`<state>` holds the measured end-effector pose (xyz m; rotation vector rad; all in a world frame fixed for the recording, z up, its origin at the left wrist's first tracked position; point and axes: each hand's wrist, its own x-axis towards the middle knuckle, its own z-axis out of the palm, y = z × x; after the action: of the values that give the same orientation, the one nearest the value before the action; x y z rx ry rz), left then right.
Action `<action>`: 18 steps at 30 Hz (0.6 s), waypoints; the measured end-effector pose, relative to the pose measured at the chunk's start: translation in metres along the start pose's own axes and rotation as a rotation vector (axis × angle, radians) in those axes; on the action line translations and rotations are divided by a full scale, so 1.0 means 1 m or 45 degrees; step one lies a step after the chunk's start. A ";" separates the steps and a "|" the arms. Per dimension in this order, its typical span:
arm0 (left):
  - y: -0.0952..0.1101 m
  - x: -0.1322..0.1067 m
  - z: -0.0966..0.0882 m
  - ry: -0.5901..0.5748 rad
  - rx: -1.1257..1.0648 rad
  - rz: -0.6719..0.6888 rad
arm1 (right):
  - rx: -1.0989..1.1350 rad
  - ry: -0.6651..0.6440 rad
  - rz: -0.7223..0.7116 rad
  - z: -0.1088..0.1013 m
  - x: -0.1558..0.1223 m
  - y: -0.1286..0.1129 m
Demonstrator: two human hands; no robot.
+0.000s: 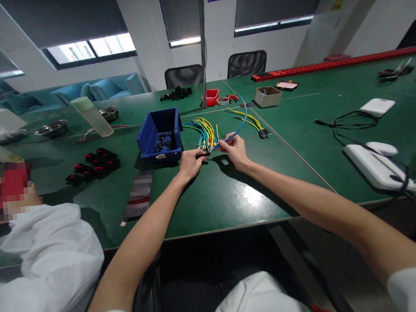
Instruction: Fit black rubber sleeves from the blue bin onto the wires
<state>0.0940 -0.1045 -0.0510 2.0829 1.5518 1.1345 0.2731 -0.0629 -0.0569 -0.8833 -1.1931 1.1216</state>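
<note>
Both my arms reach out over the green table (215,199). My right hand (234,150) is closed in a pinch on the near end of a blue wire (240,120) that arcs away toward the back. My left hand (191,161) is closed on a small dark part I cannot make out, right beside the metal ends of a bundle of yellow, green and blue wires (204,131). The two hands almost meet at that bundle's near end. A blue bin (160,136) with dark parts inside stands just left of the wires.
Black and red switches (94,165) lie at the left; a second bunch of yellow wires (249,121) at the right. A person in white sits at my left (39,268). Further off: a cardboard box (267,96), a red tray (210,97), white devices with black cables (374,163), a plastic bottle (91,116).
</note>
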 end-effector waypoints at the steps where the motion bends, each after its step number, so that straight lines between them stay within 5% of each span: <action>1: 0.000 0.000 0.000 0.002 0.006 0.003 | 0.019 0.007 0.001 0.001 -0.001 -0.001; 18: -0.002 -0.001 0.002 0.092 0.129 0.047 | 0.087 0.065 0.086 0.003 -0.004 -0.002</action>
<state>0.0938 -0.1039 -0.0535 2.1659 1.6424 1.1792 0.2701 -0.0676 -0.0553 -0.9002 -1.0839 1.1806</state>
